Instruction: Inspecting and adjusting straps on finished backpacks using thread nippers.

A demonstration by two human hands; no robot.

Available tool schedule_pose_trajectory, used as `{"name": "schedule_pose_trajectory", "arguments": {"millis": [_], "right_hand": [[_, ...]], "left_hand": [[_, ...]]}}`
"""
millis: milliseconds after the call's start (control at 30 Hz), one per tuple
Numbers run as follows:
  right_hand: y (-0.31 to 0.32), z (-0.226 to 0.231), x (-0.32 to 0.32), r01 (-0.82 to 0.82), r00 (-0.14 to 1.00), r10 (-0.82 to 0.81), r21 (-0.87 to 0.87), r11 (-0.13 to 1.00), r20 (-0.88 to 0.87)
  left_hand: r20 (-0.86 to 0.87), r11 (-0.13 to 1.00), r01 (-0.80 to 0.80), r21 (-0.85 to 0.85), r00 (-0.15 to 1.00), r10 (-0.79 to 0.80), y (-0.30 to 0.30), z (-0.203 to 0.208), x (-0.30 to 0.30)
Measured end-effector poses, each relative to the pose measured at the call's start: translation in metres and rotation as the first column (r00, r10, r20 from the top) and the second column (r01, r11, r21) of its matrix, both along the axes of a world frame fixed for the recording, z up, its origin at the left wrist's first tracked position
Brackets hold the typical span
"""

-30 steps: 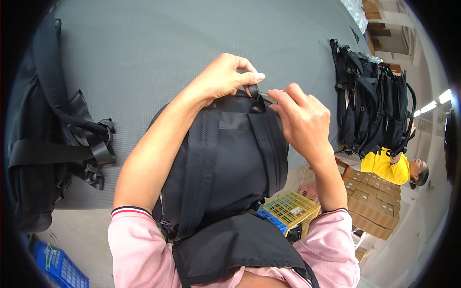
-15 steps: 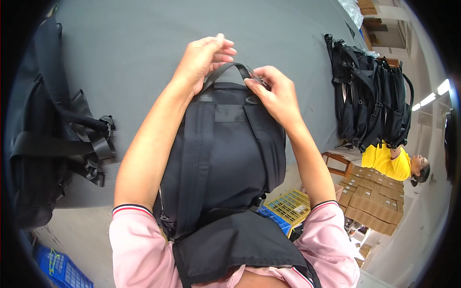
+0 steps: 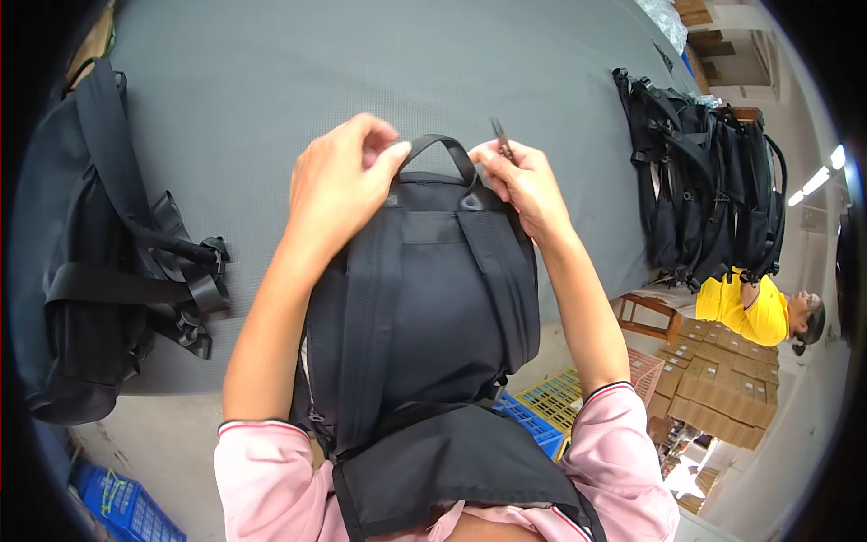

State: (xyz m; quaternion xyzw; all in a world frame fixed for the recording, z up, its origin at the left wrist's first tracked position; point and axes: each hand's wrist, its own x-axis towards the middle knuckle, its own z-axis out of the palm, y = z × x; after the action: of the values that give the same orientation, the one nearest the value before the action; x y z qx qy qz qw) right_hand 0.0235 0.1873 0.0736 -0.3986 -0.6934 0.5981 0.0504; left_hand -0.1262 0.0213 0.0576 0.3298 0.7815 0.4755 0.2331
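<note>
Backpack (image 3: 424, 307) between left hand (image 3: 339, 185) and right hand (image 3: 524, 181)

Bare grey table (image 3: 379, 63) open beyond the backpack (image 3: 424, 307), dark bag (image 3: 90, 271) crowding left, stacked backpacks (image 3: 713, 199) seemingly blocking right

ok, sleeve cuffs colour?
Pink sleeve cuffs with thin dark and white edge stripes; the head view shows them.
</note>
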Motion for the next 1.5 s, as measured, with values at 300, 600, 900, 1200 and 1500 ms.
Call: {"name": "schedule_pose_trajectory", "arguments": {"millis": [300, 600, 900, 1200, 1500], "right_hand": [[-0.020, 0.016, -0.046, -0.345, 0.935, 0.341, 0.496, 0.797, 0.102], [-0.019, 0.020, -0.050, -0.324, 0.946, 0.285, 0.499, 0.804, 0.155], [-0.041, 0.010, -0.032, -0.281, 0.935, 0.334, 0.822, 0.495, 0.119], [-0.039, 0.024, -0.030, -0.379, 0.804, 0.544, 0.913, 0.154, 0.242], [-0.041, 0.019, -0.029, -0.190, 0.816, 0.559, 0.982, 0.022, 0.145]], "left_hand": [[-0.478, 0.990, -0.079, -0.121, 0.878, 0.012, -0.008, -0.008, 0.030], [-0.406, 0.976, 0.090, 0.200, 0.914, -0.001, -0.020, -0.016, 0.025], [0.646, 0.943, 0.167, 0.287, 0.693, -0.319, -0.023, -0.025, -0.013], [0.704, 0.915, 0.099, 0.391, 0.608, -0.367, -0.019, -0.032, -0.015], [0.694, 0.908, 0.113, 0.404, 0.608, -0.385, -0.018, -0.035, -0.016]]}}
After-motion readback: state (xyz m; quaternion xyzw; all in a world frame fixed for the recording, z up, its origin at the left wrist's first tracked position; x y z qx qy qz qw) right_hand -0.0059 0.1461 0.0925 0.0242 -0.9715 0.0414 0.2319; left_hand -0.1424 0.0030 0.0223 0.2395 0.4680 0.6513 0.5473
